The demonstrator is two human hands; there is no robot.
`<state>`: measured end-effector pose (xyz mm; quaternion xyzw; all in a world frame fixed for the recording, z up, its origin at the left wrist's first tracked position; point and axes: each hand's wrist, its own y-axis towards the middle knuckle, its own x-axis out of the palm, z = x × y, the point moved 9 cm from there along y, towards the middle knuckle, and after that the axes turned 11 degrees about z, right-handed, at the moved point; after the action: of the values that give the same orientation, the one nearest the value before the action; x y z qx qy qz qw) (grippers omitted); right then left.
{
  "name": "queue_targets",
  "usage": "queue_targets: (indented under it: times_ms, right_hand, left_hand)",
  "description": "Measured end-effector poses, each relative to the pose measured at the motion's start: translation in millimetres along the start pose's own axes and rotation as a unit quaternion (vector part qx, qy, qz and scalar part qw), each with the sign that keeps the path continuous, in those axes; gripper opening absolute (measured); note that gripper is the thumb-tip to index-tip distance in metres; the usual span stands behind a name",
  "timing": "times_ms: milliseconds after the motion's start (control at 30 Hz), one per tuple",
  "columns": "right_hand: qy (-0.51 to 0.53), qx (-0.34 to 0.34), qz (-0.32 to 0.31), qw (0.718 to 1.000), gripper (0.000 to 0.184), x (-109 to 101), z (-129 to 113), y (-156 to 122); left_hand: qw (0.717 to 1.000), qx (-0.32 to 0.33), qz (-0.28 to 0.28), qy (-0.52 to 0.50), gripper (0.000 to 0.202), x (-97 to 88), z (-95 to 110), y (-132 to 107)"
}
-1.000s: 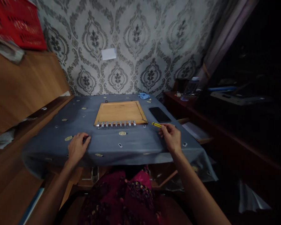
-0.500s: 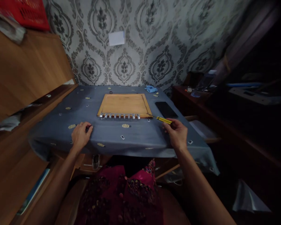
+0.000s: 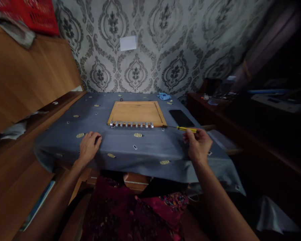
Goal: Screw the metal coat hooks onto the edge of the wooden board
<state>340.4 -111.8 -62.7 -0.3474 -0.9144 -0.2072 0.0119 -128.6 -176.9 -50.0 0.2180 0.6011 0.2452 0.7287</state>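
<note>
My right hand (image 3: 200,144) grips the yellow handle of a screwdriver (image 3: 187,129), whose thin dark shaft points left toward the near right corner of a wooden tray-like board (image 3: 136,112). The tip lies close to that corner; whether it touches I cannot tell. Along the board's near edge runs a row of several small silver metal clips (image 3: 131,125). On the cloth to the left, nearer to me than the board, rests my left hand (image 3: 89,145) with curled fingers. Its palm side is hidden, so anything inside it does not show.
A patterned grey-blue cloth (image 3: 122,147) covers the table. Right of the board lies a black phone (image 3: 181,117); a crumpled blue item (image 3: 164,96) is at the back. A wooden cabinet (image 3: 35,67) borders the left, and a clear bottle (image 3: 222,89) stands on the right.
My right hand has drawn the screwdriver to the right, and its tip has come off the board's surface to the near right corner. The left hand stays on the cloth. The view has shifted slightly.
</note>
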Motion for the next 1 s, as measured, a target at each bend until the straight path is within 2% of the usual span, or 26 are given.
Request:
queue_targets:
  times_ms: [233, 367, 467, 600, 667, 733, 833, 900, 1000]
  right_hand:
    - [0.000, 0.008, 0.050, 0.999, 0.056, -10, -4, -1]
    - [0.000, 0.021, 0.066, 0.998, 0.058, -13, -10, -3]
    - [-0.013, 0.038, 0.072, 0.997, 0.055, -13, -13, -5]
    - [-0.053, 0.059, 0.079, 0.994, 0.046, -16, -11, -5]
    - [-0.087, 0.060, 0.084, 0.991, 0.043, -19, -10, 0]
    - [-0.150, 0.045, 0.090, 0.984, 0.040, -18, -16, 8]
    - [-0.251, -0.065, 0.087, 0.962, 0.036, 4, -47, 23]
    - [-0.199, -0.097, 0.043, 0.974, 0.031, 36, -64, 30]
    - [-0.058, -0.068, -0.005, 0.996, 0.030, 85, -78, 35]
  left_hand:
    - [0.998, 0.043, -0.024, -0.026, 0.020, -2.2, 7, 5]
    - [0.992, 0.098, -0.044, -0.059, 0.016, 0.6, 32, 12]
    - [0.982, 0.155, -0.061, -0.089, 0.016, 5.6, 71, 16]
    - [0.953, 0.252, -0.101, -0.135, 0.016, 14.1, 140, 18]
    - [0.916, 0.347, -0.120, -0.163, 0.021, 16.5, 179, 12]
    - [0.876, 0.432, -0.106, -0.184, 0.029, 16.0, 211, 6]
    - [0.817, 0.516, -0.105, -0.236, 0.036, 19.3, 247, -4]
    - [0.790, 0.546, -0.106, -0.258, 0.033, 22.9, 264, -8]
    - [0.747, 0.603, -0.098, -0.262, 0.026, 25.7, 284, -18]
